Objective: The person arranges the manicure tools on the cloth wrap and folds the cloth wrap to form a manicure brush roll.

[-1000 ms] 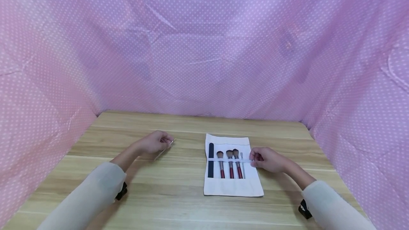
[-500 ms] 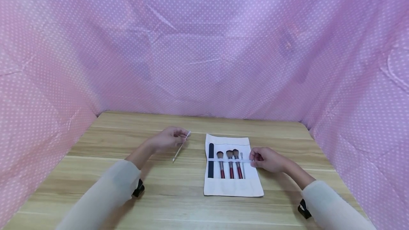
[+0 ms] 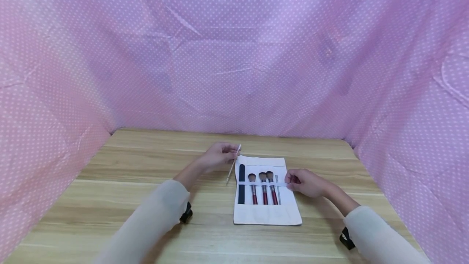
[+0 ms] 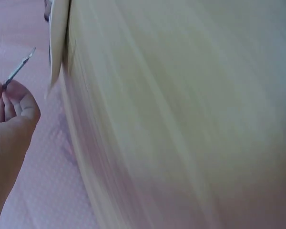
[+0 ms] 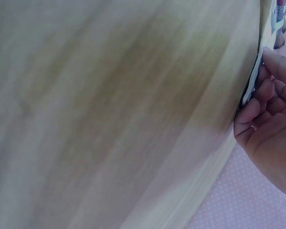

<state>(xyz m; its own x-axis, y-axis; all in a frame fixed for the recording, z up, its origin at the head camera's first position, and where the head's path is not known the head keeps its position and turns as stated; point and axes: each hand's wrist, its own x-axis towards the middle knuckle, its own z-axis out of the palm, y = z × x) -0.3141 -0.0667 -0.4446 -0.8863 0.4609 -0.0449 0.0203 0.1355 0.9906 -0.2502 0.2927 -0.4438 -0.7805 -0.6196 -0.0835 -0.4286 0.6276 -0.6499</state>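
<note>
In the head view my left hand point(image 3: 219, 156) pinches a slim silvery metal tool point(image 3: 231, 170), which slants past the left edge of a white cloth brush roll point(image 3: 267, 216). Its thin, tapered end point(image 4: 27, 58) shows in the left wrist view; the exact kind is too small to tell. My right hand point(image 3: 307, 182) grips the roll's right edge between thumb and curled fingers. Under the roll's elastic strap point(image 3: 246, 183) sit a black nail file point(image 3: 242, 194), three makeup brushes point(image 3: 264, 194) with red handles, and another thin metal tool point(image 3: 279, 194). Their lower ends are hidden in the pocket.
The roll lies flat on a wooden table point(image 3: 128, 182). Pink polka-dot cloth point(image 3: 234, 72) hangs behind and at both sides of it. A black wrist device point(image 3: 186, 214) shows under the left sleeve, and another wrist device point(image 3: 347, 239) under the right.
My left hand has carried the metal tool rightward from the bare tabletop to the roll's left edge, and the tool has tilted more upright. My right hand stays at the roll's right edge.
</note>
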